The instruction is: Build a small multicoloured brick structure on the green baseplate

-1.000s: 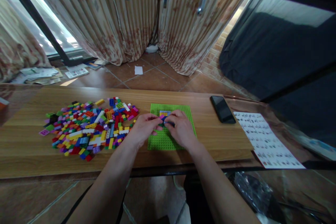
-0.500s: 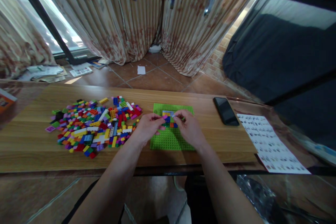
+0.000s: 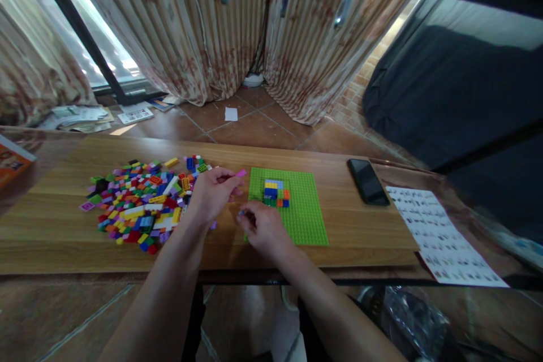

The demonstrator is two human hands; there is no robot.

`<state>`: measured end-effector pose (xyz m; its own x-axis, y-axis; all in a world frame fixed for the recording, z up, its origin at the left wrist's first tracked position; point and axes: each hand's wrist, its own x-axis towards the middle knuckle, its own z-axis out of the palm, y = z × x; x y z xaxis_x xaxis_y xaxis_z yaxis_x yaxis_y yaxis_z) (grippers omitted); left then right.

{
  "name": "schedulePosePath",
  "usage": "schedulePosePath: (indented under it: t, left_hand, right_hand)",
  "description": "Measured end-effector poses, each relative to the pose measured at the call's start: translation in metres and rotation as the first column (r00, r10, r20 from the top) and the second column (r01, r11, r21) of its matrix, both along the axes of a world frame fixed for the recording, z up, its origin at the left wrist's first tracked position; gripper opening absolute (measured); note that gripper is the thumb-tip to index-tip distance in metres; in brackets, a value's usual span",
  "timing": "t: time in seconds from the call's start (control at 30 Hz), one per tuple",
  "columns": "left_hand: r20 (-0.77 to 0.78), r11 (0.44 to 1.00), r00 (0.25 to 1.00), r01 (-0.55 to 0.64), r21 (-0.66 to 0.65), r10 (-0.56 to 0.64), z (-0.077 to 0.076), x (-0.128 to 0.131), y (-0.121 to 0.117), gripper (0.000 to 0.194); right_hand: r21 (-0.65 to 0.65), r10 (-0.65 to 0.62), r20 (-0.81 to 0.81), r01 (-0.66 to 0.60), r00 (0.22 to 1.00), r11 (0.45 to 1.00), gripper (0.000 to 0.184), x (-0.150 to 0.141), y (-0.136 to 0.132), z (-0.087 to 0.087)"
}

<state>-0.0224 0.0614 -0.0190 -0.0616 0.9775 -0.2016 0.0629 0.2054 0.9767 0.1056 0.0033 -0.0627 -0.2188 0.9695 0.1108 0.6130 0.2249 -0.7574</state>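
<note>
My left hand (image 3: 214, 189) is closed on a pink toy brick (image 3: 241, 173), held between the brick pile and the green baseplate. Fingers curled, my right hand (image 3: 263, 225) hovers over the baseplate's left edge; a tiny bluish bit shows at its fingertips, too small to name. On the green baseplate (image 3: 305, 209) stands a small build of blue, yellow, orange and green bricks (image 3: 271, 189). To the left spreads a pile of loose coloured bricks (image 3: 139, 203), partly hidden behind my left hand.
A black phone (image 3: 368, 181) lies on the wooden table (image 3: 339, 237) to the right. Beside it a printed sheet (image 3: 443, 235) reaches over the table's edge. An orange-and-white item (image 3: 12, 161) sits at the far left. Patterned curtains (image 3: 229, 28) hang beyond the table.
Both hands have moved left off the build, which now shows openly. My left hand carries the pink brick toward the pile; my right hand has come down to the baseplate's left edge.
</note>
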Motion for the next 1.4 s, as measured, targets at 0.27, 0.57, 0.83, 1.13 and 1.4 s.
schedulePosePath:
  t: [0.27,0.57,0.83,1.13,1.4]
  left_hand:
    - [-0.182,0.965,0.962,0.229,0.129,-0.204,-0.011,-0.004,0.001,0.015]
    - [-0.508,0.873,0.806,0.449,0.190,-0.304,-0.016,0.021,-0.011,0.013]
    - [-0.635,0.837,0.732,0.491,0.242,-0.247,-0.028,0.050,-0.020,0.015]
    - [-0.717,0.853,0.663,0.484,0.194,-0.213,-0.038,0.065,-0.027,0.015]
    - [-0.681,0.905,0.696,0.409,0.117,-0.227,-0.037,0.057,-0.021,0.018]
  right_hand:
    - [0.057,-0.124,-0.038,0.126,0.992,0.990,0.018,0.011,0.009,0.005]
    - [-0.127,-0.347,-0.310,0.323,0.885,0.938,0.029,0.060,0.021,0.008]
    - [-0.156,-0.267,-0.342,0.226,0.901,0.962,0.016,0.085,0.018,0.000]
    - [-0.073,-0.232,-0.106,0.225,0.967,0.972,0.013,0.097,0.018,-0.001]
    - [-0.044,-0.249,-0.034,0.248,0.968,0.968,0.011,0.097,0.019,-0.004]
